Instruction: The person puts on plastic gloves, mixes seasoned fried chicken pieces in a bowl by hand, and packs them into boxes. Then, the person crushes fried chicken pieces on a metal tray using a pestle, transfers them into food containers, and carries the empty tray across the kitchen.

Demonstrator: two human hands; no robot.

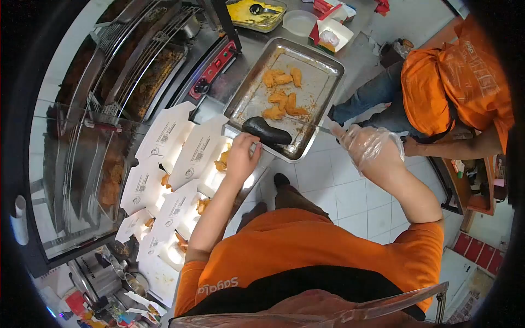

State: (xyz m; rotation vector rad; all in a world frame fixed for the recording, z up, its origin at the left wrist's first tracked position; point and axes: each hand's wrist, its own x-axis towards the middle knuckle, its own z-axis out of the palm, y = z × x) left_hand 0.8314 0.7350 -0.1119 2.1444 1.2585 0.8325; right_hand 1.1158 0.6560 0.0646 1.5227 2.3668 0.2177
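A metal baking tray [328, 61] holds several pieces of fried chicken [281, 77] in two groups. Across its near left edge lies a smooth black oblong object [267, 131] whose kind I cannot make out. My left hand [242, 156] is bare, fingers slightly bent and thumb apart, close to that object and the tray's corner; I see nothing in its grasp. My right hand [373, 148], in a clear plastic glove, is closed at the tray's right side around the end of a thin metal utensil [314, 126] that reaches over the tray toward the chicken.
Open white cardboard boxes [188, 156] with chicken inside stand left of my left arm. Beyond them is a glass display warmer [82, 180] with a red control panel [216, 66]. A yellow food container [254, 13] sits at the back. Another person in orange [454, 93] stands at right.
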